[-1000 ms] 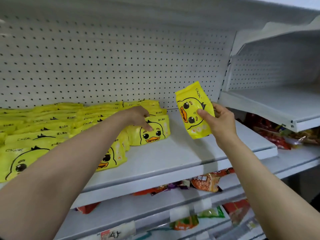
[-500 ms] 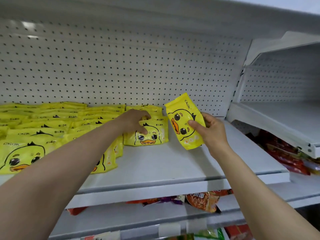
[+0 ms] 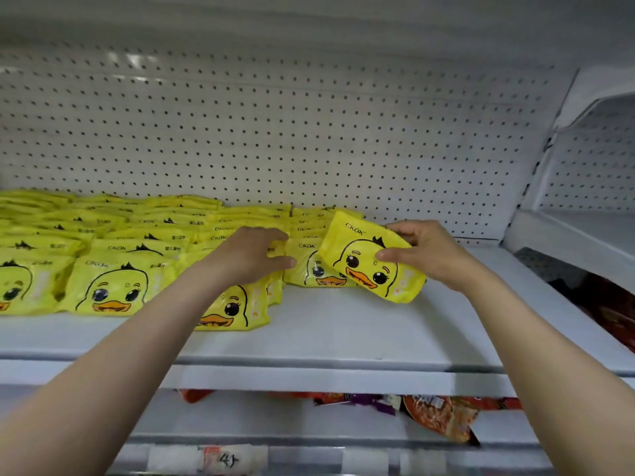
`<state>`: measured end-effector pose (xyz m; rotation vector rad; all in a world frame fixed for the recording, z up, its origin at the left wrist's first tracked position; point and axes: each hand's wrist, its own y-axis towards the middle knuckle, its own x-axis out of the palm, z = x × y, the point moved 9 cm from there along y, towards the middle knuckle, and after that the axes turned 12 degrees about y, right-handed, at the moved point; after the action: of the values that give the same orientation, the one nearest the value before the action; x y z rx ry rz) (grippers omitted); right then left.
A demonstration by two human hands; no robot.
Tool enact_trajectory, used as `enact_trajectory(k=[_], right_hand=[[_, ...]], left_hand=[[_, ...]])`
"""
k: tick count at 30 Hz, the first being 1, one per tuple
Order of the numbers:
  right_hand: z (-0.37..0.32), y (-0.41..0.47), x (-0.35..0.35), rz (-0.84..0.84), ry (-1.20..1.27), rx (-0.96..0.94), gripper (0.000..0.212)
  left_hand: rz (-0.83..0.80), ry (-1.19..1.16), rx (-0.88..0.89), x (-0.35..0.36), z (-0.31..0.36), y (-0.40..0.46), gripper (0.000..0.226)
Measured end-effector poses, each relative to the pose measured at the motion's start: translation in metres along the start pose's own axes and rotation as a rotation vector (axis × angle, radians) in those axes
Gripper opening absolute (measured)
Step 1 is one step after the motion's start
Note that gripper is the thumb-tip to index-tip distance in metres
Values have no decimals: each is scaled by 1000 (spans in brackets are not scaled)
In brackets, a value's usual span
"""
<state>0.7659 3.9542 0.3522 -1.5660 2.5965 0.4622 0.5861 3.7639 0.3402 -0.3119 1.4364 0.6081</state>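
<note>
My right hand (image 3: 424,250) grips a yellow packet with a cartoon duck face (image 3: 367,259), thumb on its front, fingers round its top edge. The packet is tilted and low over the white shelf (image 3: 343,331), overlapping the end packet of the row (image 3: 311,266). My left hand (image 3: 254,257) rests with straight fingers on the stacked yellow duck packets (image 3: 113,286), fingertips touching that end packet. Several identical packets lie in rows across the shelf's left half.
A white pegboard back wall (image 3: 309,139) rises behind the shelf. To the right stands another white shelf unit (image 3: 584,235). Below are orange and red snack bags (image 3: 443,417) and a price-label strip (image 3: 223,460). Bare shelf surface lies right of the packets.
My right hand has lowered the held packet and brought it left, down against the end of the row. My left hand has stayed on the stacked packets.
</note>
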Motion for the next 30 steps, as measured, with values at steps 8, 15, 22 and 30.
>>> enact_trajectory(k=[8,15,22,30], right_hand=[[20,29,51,-263,-170,79,45],[20,50,55,-188,-658,-11,58],[19,56,71,-152,-752,-112,59],[16,47,82,-106,-979,-239,59]], left_hand=[[146,163,-17,11,-20,-29,61],[289,172,-43,23,-23,-35,59],[404,186,-39,25,-22,-39,77],[390,200,-53,25,-22,-38,54]])
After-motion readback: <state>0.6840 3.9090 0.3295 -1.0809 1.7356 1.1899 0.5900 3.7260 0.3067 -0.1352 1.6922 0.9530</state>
